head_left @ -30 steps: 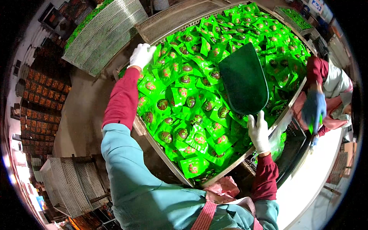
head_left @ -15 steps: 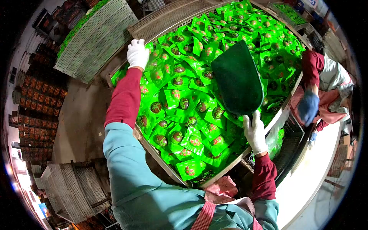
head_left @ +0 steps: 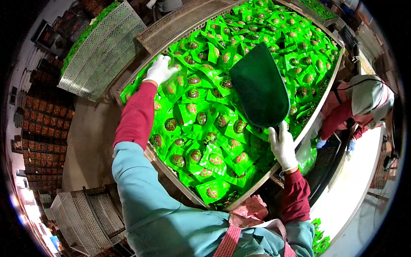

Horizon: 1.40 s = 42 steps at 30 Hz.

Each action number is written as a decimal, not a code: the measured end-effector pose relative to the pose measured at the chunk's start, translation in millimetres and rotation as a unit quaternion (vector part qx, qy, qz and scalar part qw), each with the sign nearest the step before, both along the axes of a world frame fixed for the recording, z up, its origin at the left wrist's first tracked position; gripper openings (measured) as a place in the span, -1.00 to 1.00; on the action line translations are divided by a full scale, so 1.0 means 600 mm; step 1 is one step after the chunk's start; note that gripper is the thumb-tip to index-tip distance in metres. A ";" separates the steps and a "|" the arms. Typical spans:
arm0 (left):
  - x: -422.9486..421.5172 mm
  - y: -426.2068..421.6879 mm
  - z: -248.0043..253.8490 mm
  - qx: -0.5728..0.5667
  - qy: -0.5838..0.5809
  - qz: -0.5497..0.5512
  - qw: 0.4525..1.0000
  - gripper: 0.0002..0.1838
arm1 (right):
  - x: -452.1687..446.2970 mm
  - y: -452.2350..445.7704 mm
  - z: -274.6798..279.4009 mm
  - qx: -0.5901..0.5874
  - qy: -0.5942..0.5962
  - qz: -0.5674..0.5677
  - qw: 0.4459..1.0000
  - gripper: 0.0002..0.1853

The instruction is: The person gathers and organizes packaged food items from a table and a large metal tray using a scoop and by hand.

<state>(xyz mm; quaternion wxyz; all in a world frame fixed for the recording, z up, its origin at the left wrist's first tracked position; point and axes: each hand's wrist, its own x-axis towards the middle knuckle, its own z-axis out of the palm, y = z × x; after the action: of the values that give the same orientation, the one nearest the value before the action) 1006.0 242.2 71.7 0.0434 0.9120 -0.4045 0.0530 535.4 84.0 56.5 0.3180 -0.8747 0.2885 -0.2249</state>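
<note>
A large metal bin in front of me is heaped with shiny green packets, many printed with a round brown and red design or holding something round and brown. My right hand, in a white glove, grips the handle of a dark green scoop at the near right side. The scoop lies over the packets with its wide mouth pointing away, and no packets show in it. My left hand, also white-gloved, is over the packets by the bin's left edge, thumb apart from the fingers; its fingertips are partly hidden.
To the right, a person bends over a black crate beside a bright white tabletop. Perforated metal racks stand at the left, another perforated frame below. More green packets lie at lower right.
My left hand has shifted from the bin's rim slightly inward and nearer. The scoop has moved slightly left with my right hand. The person at right has bent toward the crate.
</note>
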 end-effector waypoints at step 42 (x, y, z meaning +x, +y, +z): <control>0.061 -0.067 -0.017 0.095 -0.181 -0.060 0.977 -0.71 | 0.006 0.003 -0.014 0.019 -0.028 0.002 0.999 -0.65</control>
<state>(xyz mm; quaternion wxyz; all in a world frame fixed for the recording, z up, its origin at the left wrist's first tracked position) 1042.9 202.3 61.6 -0.1139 0.8615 -0.4626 0.1757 539.0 85.7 48.1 0.3428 -0.8623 0.2824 -0.2433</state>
